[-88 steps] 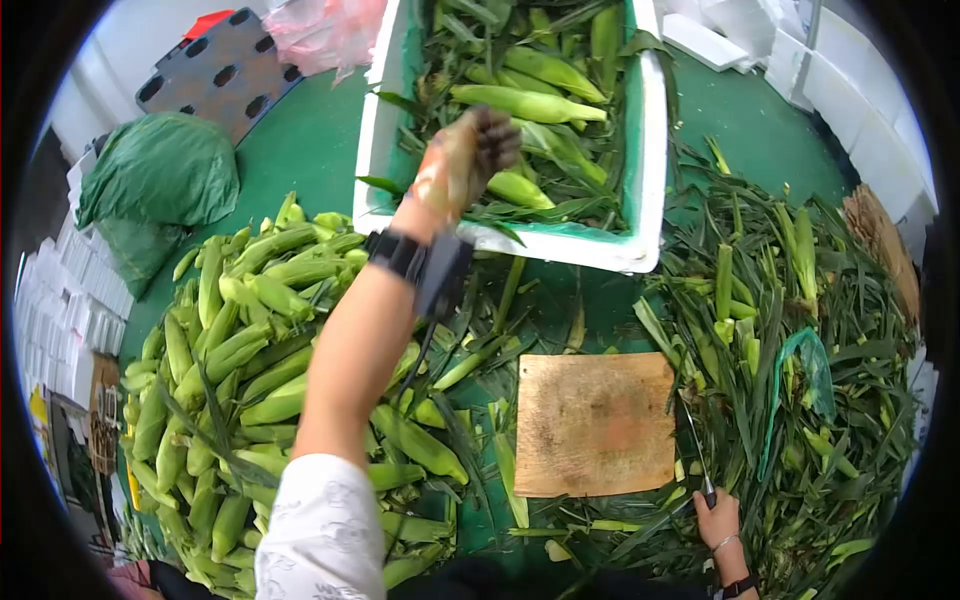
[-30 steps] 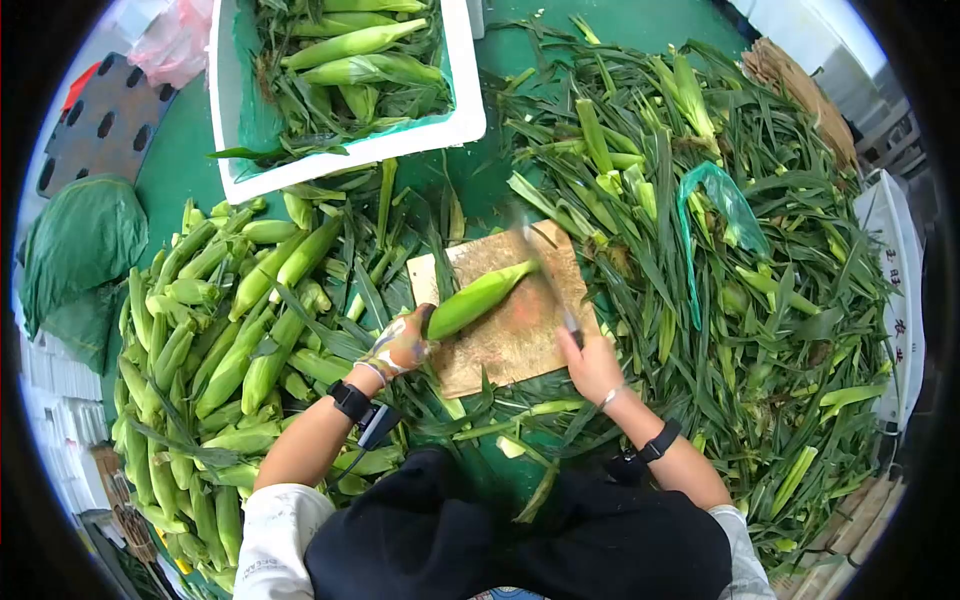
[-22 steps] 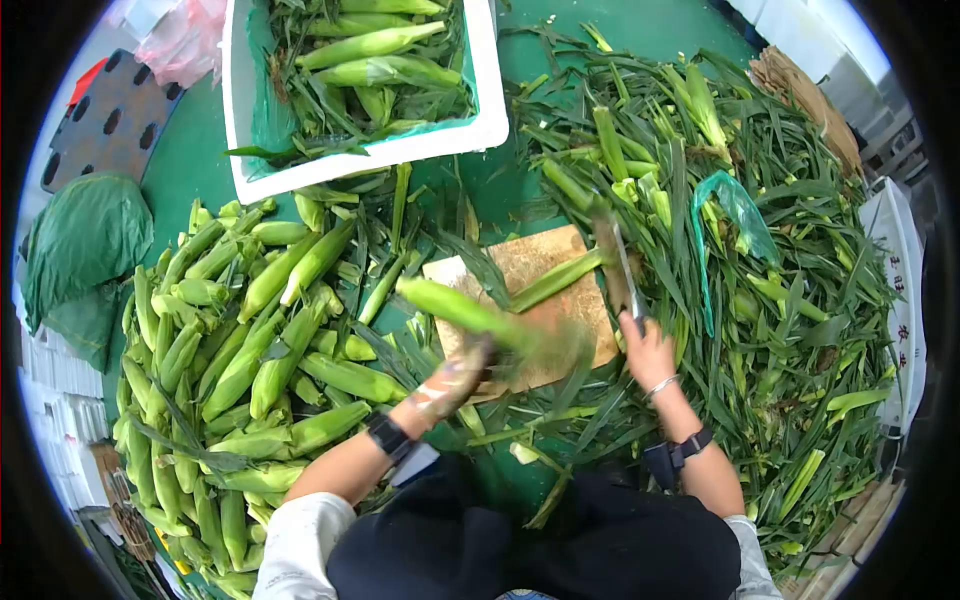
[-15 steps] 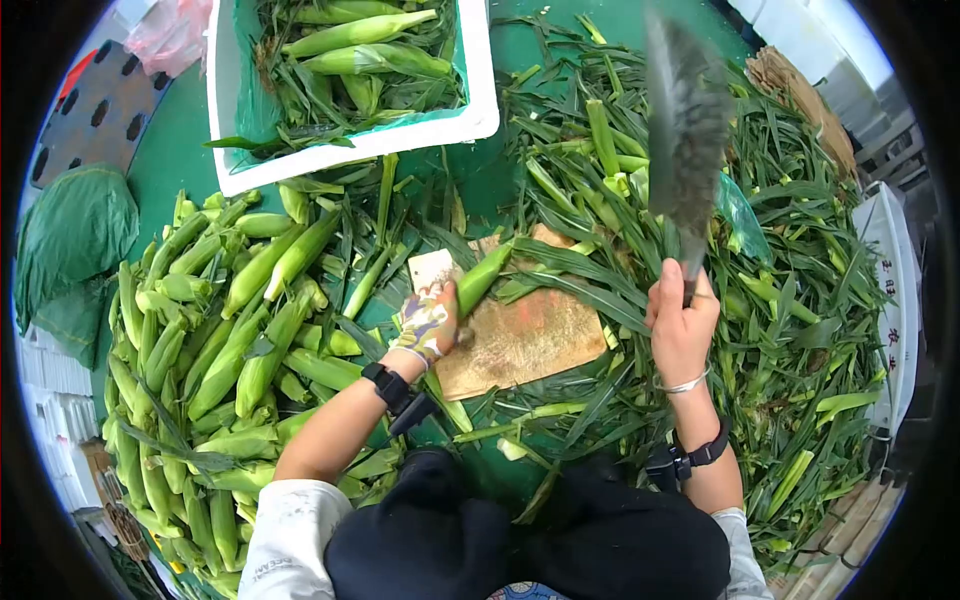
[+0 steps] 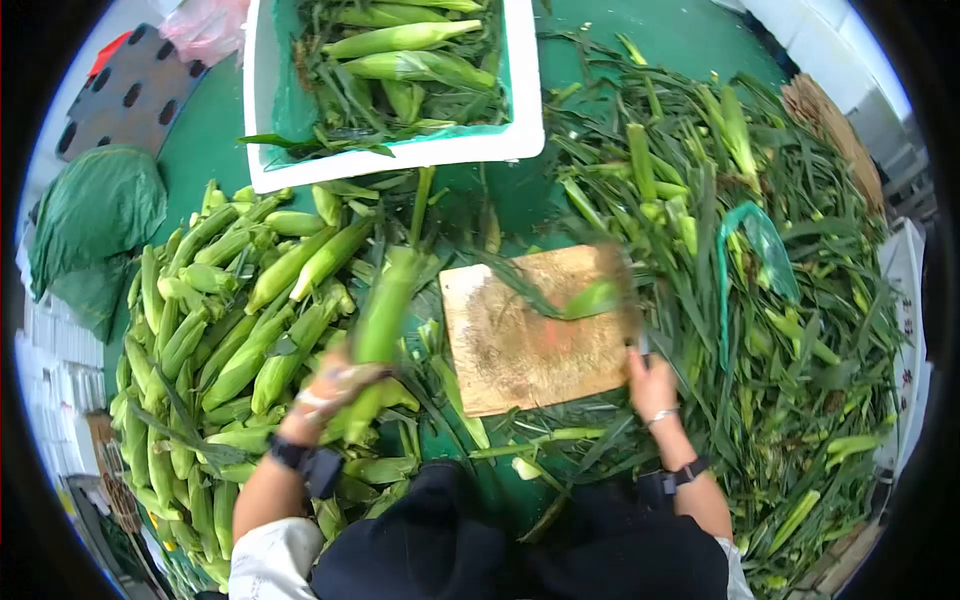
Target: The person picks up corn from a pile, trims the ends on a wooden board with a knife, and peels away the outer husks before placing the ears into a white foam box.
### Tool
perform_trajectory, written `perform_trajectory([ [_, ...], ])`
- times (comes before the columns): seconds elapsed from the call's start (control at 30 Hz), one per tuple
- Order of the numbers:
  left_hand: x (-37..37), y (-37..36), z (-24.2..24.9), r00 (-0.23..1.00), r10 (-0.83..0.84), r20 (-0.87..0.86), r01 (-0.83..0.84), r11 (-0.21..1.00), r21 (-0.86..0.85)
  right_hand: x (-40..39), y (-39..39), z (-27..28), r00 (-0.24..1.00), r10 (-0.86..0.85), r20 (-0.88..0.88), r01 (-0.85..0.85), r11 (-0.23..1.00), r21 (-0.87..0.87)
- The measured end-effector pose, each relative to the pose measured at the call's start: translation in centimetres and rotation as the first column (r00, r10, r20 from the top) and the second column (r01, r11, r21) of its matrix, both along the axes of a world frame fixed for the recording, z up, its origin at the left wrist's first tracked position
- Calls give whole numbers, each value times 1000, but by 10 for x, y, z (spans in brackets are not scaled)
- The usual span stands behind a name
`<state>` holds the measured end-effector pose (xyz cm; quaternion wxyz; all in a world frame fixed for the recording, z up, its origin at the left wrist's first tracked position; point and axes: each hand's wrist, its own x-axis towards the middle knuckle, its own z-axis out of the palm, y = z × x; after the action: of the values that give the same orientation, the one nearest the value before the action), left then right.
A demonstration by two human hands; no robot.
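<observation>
My left hand (image 5: 338,385), in a patterned glove and blurred by motion, is closed on a green corn ear (image 5: 385,310) at the right edge of the corn pile (image 5: 225,350). My right hand (image 5: 652,383) grips the handle of a cleaver (image 5: 622,295), whose blurred blade lies along the right side of the wooden chopping board (image 5: 530,350). On the board, close to the blade, is a cut green piece with long leaves (image 5: 592,300).
A white foam box (image 5: 530,90) of corn ears stands at the top. Cut leaves (image 5: 690,200) are heaped along the right, with a green plastic strip (image 5: 770,255) among them. A green sack (image 5: 95,220) lies at the left.
My left hand has moved left off the board with the corn ear. The cleaver has come down from its raised position to the board, and a cut piece now lies there. The view has shifted.
</observation>
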<state>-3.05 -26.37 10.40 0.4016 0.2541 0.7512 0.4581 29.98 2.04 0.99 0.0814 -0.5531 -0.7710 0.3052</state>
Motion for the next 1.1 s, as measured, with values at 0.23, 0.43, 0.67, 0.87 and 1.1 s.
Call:
perform_trajectory([
  [0.23, -121, -372, 115, 125, -67, -990, -877, 459, -142, 24, 75, 19, 981, -110, -160, 143, 967, 213],
  [0.43, -136, -94, 138, -192, 33, -981, -492, 862, 126, -30, 8, 37, 962, 42, -270, -43, 999, 3],
  [0.67, -260, 275, 76, -66, -316, -946, 19, 948, -318, -30, -45, 26, 890, 453, -55, -452, 857, -249],
  [0.87, -294, 326, 32, -14, -367, -930, -359, 870, -338, 33, -20, -16, 985, -158, -73, 122, 926, -358],
  [1.1, -236, 222, 55, -70, -336, -939, -201, 927, -317, 51, 6, 14, 998, -54, -32, 54, 998, -15],
])
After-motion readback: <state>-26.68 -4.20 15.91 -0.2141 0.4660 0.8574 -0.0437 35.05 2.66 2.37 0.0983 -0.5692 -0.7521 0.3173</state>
